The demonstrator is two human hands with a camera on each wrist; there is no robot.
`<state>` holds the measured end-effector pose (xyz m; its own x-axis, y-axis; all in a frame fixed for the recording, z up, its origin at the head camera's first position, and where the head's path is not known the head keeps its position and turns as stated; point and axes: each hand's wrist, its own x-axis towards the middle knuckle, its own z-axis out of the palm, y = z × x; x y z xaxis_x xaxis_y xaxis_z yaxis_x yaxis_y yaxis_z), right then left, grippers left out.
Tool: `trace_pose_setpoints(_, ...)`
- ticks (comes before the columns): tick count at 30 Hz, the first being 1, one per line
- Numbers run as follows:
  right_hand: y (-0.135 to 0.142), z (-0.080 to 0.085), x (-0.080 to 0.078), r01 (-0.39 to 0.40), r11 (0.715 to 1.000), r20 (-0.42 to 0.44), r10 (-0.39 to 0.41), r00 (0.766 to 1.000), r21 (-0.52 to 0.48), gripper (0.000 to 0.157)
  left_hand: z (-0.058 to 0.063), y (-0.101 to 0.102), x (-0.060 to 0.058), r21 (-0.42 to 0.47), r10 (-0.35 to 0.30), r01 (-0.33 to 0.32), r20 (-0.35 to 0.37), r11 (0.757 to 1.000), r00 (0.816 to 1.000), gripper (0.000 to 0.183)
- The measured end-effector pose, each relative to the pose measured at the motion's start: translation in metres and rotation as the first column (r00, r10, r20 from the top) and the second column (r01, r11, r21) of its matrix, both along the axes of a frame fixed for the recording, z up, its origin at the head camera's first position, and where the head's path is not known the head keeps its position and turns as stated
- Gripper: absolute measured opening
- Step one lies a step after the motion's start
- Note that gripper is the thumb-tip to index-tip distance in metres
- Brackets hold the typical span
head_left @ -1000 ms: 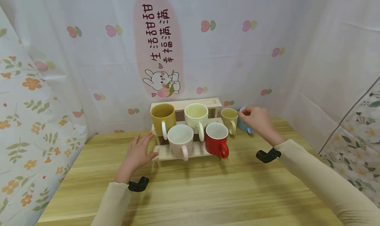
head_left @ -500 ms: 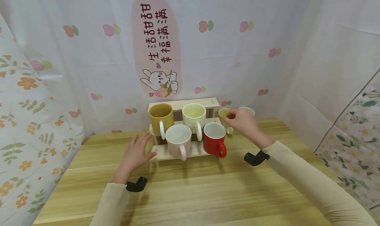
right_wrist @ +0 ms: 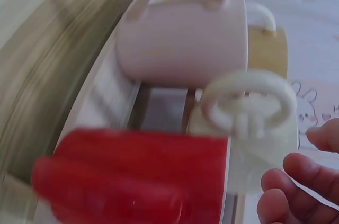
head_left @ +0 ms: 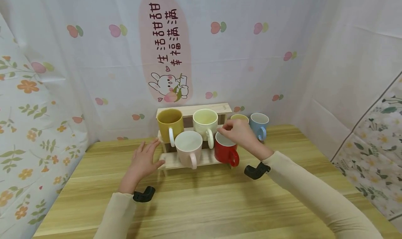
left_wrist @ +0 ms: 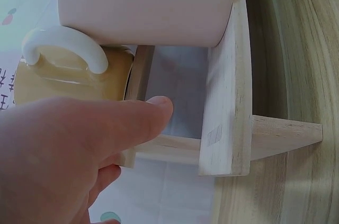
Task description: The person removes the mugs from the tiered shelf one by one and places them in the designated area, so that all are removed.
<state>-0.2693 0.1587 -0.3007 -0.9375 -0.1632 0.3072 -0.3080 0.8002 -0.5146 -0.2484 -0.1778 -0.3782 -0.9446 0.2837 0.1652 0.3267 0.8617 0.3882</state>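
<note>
A stepped wooden rack [head_left: 171, 161] holds several mugs: mustard yellow [head_left: 176, 127] and pale green [head_left: 204, 129] on the middle step, pale pink [head_left: 188, 154] and red [head_left: 224, 153] on the lowest. My left hand [head_left: 142, 165] is at the rack's left end, fingers spread, fingertips right at the middle step's edge. In the left wrist view its thumb [left_wrist: 143, 121] lies near the mustard mug [left_wrist: 69, 78]. My right hand [head_left: 240, 132] hovers over the red mug's rim with nothing in it. The right wrist view shows its fingers [right_wrist: 302, 192] parted, close to the pale green mug [right_wrist: 254, 166].
Right of the rack stand a small yellow mug [head_left: 239, 117], partly hidden by the right hand, and a light blue mug [head_left: 259, 122]. The rack's top step [head_left: 194, 110] runs behind. A printed curtain [head_left: 251, 57] hangs behind the wooden table [head_left: 201, 204].
My right hand has moved left from the light blue mug, past the small yellow mug, to over the red mug. The blue mug is uncovered. The left hand stays at the rack's end.
</note>
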Motion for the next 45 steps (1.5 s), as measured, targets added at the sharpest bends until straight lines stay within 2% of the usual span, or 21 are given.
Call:
trace_pose_setpoints(6, -0.022, 0.005, 0.003, -0.011, 0.999, 0.157, 0.018, 0.987, -0.045, 0.027, -0.001, -0.001, -0.001, 0.013, 0.0, -0.001, 0.018, 1.0, 1.0, 0.073)
trace_pose_setpoints(9, -0.028, 0.006, 0.002, -0.001, 1.0, 0.214, 0.007, 0.977, -0.027, 0.029, -0.001, -0.002, -0.001, 0.006, 0.0, 0.0, 0.017, 1.0, 1.0, 0.073)
trace_pose_setpoints(13, -0.033, 0.005, 0.001, 0.002, 0.999, 0.238, -0.015, 0.971, 0.053, 0.032, -0.002, -0.002, -0.002, 0.005, -0.001, 0.001, 0.019, 1.0, 1.0, 0.073)
trace_pose_setpoints(16, -0.035, 0.002, 0.001, -0.01, 0.999, 0.236, -0.003, 0.972, 0.053, 0.033, -0.002, -0.002, -0.002, 0.01, -0.002, 0.002, 0.017, 1.0, 1.0, 0.073)
trace_pose_setpoints(20, -0.039, -0.003, 0.002, -0.012, 1.0, 0.203, 0.017, 0.979, -0.027, 0.033, 0.0, -0.001, -0.001, 0.012, -0.005, 0.005, 0.009, 1.0, 1.0, 0.071)
trace_pose_setpoints(27, -0.044, -0.013, 0.004, 0.029, 0.986, 0.128, -0.008, 0.992, -0.162, 0.029, 0.003, 0.0, 0.0, 0.014, 0.004, -0.005, 0.023, 1.0, 1.0, 0.071)
trace_pose_setpoints(33, -0.047, -0.021, 0.004, 0.071, 0.991, -0.034, -0.076, 0.997, -0.11, 0.031, 0.0, 0.0, -0.002, 0.016, 0.003, -0.004, 0.037, 1.0, 0.999, 0.073)
trace_pose_setpoints(36, -0.048, -0.022, 0.005, 0.086, 0.992, -0.115, -0.096, 0.989, -0.088, 0.029, 0.0, 0.0, -0.002, 0.013, 0.004, -0.005, 0.043, 1.0, 0.999, 0.073)
trace_pose_setpoints(45, -0.045, -0.018, 0.005, 0.091, 0.99, -0.256, -0.117, 0.96, -0.109, 0.021, 0.002, 0.0, 0.0, -0.001, 0.0, 0.0, 0.028, 1.0, 1.0, 0.071)
